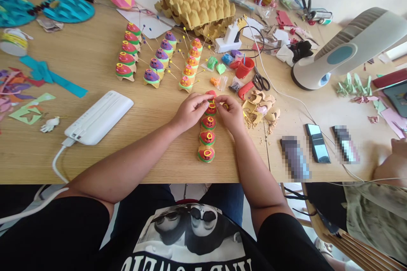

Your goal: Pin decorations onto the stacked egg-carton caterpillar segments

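A strip of egg-carton cups made into a caterpillar (208,137) lies lengthwise before me, its humps covered in red and green clay with yellow rings and small faces. My left hand (191,112) rests at its far end, fingers bent over the top hump and holding it from the left. From the other side, my right hand (231,115) pinches its thumb and forefinger together at the same hump. A bit of yellow shows by the right fingers; what they pinch is too small to make out. The hands partly cover the far humps.
Three finished caterpillars, red (129,51), purple (160,59) and orange (191,65), stand beyond. Torn carton scraps (259,108), scissors (261,81) and a red cup (244,67) lie right. A white power bank (99,117), a fan (333,55) and a phone (318,143) flank me. Another person's arm (391,165) rests far right.
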`<action>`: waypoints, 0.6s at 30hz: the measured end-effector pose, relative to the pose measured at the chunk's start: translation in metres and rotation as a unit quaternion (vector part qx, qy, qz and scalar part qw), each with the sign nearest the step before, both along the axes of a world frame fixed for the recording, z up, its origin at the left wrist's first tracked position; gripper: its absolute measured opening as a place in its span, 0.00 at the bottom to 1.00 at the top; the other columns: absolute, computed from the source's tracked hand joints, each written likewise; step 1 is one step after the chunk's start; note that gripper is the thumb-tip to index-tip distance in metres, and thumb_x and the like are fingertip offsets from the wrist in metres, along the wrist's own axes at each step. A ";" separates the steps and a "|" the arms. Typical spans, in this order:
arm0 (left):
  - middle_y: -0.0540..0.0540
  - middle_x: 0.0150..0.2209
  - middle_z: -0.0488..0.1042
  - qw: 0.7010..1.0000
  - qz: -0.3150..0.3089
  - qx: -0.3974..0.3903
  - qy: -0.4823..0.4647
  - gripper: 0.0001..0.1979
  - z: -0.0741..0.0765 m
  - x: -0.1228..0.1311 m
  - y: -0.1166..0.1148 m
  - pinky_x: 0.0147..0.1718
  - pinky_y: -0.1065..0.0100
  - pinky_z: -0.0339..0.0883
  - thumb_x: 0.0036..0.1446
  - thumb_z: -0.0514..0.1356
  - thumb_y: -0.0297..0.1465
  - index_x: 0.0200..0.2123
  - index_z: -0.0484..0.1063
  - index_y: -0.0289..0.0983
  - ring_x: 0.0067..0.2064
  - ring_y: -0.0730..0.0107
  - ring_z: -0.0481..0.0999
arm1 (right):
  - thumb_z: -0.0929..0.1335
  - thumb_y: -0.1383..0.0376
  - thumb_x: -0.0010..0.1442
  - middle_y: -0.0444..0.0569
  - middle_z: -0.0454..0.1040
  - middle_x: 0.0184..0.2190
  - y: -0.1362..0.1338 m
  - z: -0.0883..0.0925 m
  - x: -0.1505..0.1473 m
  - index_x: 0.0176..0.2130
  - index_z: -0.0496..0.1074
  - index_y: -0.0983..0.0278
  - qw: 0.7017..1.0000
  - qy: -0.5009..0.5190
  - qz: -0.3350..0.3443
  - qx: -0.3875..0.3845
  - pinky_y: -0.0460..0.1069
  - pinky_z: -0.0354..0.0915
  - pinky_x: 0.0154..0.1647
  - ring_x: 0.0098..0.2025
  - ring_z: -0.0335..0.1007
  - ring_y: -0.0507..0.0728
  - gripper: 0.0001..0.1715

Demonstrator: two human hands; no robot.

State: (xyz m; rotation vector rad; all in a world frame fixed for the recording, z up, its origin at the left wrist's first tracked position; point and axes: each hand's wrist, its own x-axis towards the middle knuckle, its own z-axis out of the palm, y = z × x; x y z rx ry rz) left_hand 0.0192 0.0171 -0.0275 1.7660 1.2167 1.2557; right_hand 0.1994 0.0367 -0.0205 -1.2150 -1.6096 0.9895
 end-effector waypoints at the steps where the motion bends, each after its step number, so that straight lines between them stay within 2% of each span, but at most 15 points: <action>1: 0.42 0.46 0.77 1.000 -0.003 0.003 0.003 0.17 0.000 0.000 0.000 0.48 0.63 0.72 0.67 0.57 0.34 0.56 0.78 0.39 0.46 0.64 0.76 | 0.71 0.57 0.61 0.44 0.78 0.36 0.000 0.000 0.000 0.41 0.77 0.60 1.000 0.001 0.001 0.001 0.48 0.55 0.26 0.24 0.53 0.48 0.10; 12: 0.43 0.44 0.76 1.000 0.012 0.005 -0.002 0.15 0.003 0.000 -0.002 0.46 0.63 0.72 0.67 0.58 0.36 0.51 0.80 0.39 0.45 0.64 0.76 | 0.72 0.55 0.62 0.43 0.73 0.30 0.001 -0.002 0.001 0.41 0.77 0.59 1.000 -0.009 -0.004 0.012 0.48 0.53 0.25 0.23 0.51 0.49 0.11; 16: 0.43 0.44 0.77 1.000 0.014 0.011 -0.003 0.14 0.003 0.000 -0.001 0.49 0.63 0.71 0.67 0.58 0.36 0.49 0.80 0.39 0.48 0.63 0.76 | 0.71 0.53 0.62 0.43 0.72 0.30 0.002 -0.005 0.001 0.40 0.77 0.59 1.000 -0.004 -0.002 0.015 0.48 0.55 0.27 0.26 0.57 0.50 0.13; 18: 0.43 0.44 0.77 1.000 0.016 0.010 -0.001 0.14 0.003 0.000 -0.001 0.49 0.63 0.71 0.67 0.58 0.36 0.49 0.80 0.39 0.48 0.63 0.76 | 0.71 0.52 0.62 0.43 0.72 0.30 0.002 -0.006 0.001 0.39 0.77 0.58 1.000 -0.008 -0.002 0.012 0.48 0.54 0.26 0.25 0.57 0.50 0.13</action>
